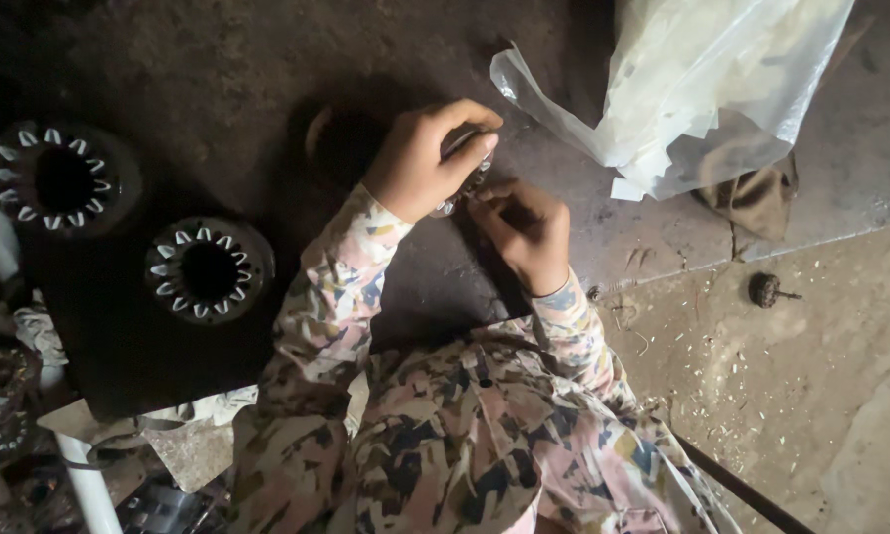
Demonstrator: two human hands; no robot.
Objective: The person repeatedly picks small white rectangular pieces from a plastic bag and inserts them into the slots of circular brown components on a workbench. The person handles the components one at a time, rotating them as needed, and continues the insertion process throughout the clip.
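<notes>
Hands close together over the dark worktop (218, 59). My left hand (427, 158) is curled round a small round metal part (465, 176) — fingers (470, 117) arched over its top, thumb underneath, so it is gripped and lifted just clear of the surface. Most of the part is hidden by the hand; only a glinting toothed edge shows. My right hand (524, 229) sits just below and beside it, fingers bent inward with the tips meeting the part's lower edge; whether they pinch anything of their own I cannot tell.

Sleeves patterned pink, tan and dark, filling the lower middle of the view.

To the left on the worktop, two round dark rings lined with white slot papers — the near ring (208, 271) and the far ring (61, 180), well apart from my hands. Up right, a clear plastic bag (702, 79) of white paper pieces, near the left hand but not touching. Further right, on the paler floor (811, 396), a small dark knob (764, 289) alone.
</notes>
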